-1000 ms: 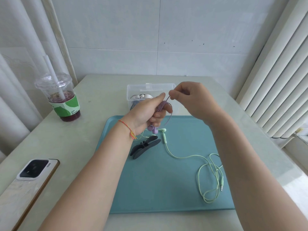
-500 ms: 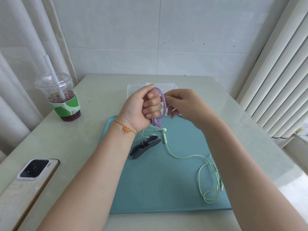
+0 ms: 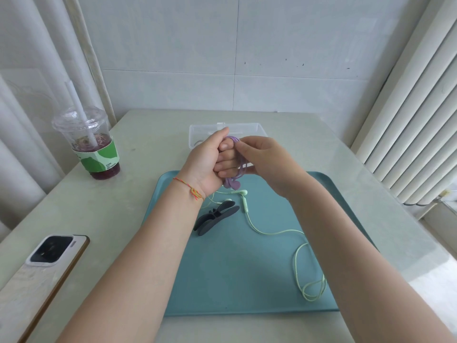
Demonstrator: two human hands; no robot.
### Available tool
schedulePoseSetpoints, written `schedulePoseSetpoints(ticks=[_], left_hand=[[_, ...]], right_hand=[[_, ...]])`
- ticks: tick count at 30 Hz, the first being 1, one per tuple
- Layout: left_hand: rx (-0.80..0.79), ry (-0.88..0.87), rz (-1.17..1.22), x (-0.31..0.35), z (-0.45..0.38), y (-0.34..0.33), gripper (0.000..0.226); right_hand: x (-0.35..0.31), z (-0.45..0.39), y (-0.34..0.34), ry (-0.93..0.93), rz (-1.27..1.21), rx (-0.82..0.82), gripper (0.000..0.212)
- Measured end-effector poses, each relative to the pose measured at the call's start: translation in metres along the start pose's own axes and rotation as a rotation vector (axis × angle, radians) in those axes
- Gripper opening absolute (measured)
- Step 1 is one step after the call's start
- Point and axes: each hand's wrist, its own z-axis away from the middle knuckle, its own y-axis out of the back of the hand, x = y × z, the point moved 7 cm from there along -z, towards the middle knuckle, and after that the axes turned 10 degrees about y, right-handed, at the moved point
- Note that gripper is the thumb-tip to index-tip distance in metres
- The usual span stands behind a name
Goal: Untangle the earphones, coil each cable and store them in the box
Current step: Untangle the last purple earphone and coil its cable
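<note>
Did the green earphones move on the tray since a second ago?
No. The green earphones lie as before on the teal tray, earbuds beside the dark clip, loose loops near its right edge.

An iced drink cup (image 3: 85,142) and a phone (image 3: 49,258) sit on the table's (image 3: 153,129) left side.

One wide-angle view from the person's head looks forward and down, close over the bench (image 3: 153,134). It faces a tiled wall (image 3: 272,58) behind the bench's far edge.
</note>
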Motion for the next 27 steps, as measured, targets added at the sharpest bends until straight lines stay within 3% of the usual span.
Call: schedulePoseSetpoints(ticks=[9,15,21,27], left_hand=[[0.142,-0.028,-0.1,-0.002,-0.003,0.006,0.046],[0.109,0.037,-0.129,-0.004,-0.003,0.012,0.051],[0.007,0.075,-0.176,-0.004,0.0,0.005,0.054],[0.122,0.024,-0.215,0.0,0.001,0.009,0.047]], right_hand=[[0.001,-0.005,0.012,0.046,0.372,0.143,0.013],[0.0,-0.003,0.008,0.021,0.364,0.062,0.022],[-0.008,-0.002,0.01,0.098,0.381,0.02,0.013],[-0.01,-0.001,0.016,0.106,0.458,0.11,0.013]])
